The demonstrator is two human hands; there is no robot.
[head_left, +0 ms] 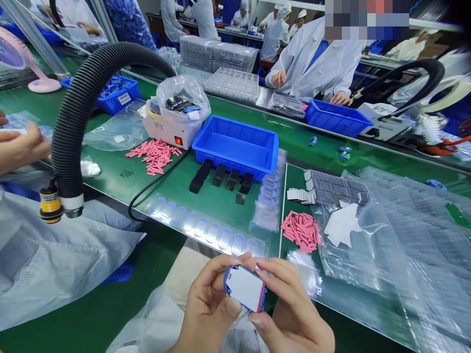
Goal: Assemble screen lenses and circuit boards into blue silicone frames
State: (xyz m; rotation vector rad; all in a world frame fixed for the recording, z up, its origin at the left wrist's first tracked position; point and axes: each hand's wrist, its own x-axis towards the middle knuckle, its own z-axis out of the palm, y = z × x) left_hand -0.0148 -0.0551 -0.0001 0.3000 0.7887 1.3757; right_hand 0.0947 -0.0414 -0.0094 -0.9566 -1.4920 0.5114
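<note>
Between both hands, just off the bench's front edge, I hold a small blue plastic casing [246, 289]. A white flat insert fills its face, and a pink strip [261, 297] runs along its right side. My left hand [208, 306] grips the rounded left end with the thumb on the front. My right hand [294, 306] is closed around the right end, thumb below and fingertips above. Nearest to the hands lie a row of clear oval films [213, 232] and a pile of pink strips [300, 231].
A blue bin [235, 166] stands mid-bench, with stacks of black pieces [220, 175] before it. Grey-white blocks [336, 188] and plastic sheets [405, 255] lie at the right. A black flexible hose [69, 113] arches at the left. Co-workers sit opposite and at the left.
</note>
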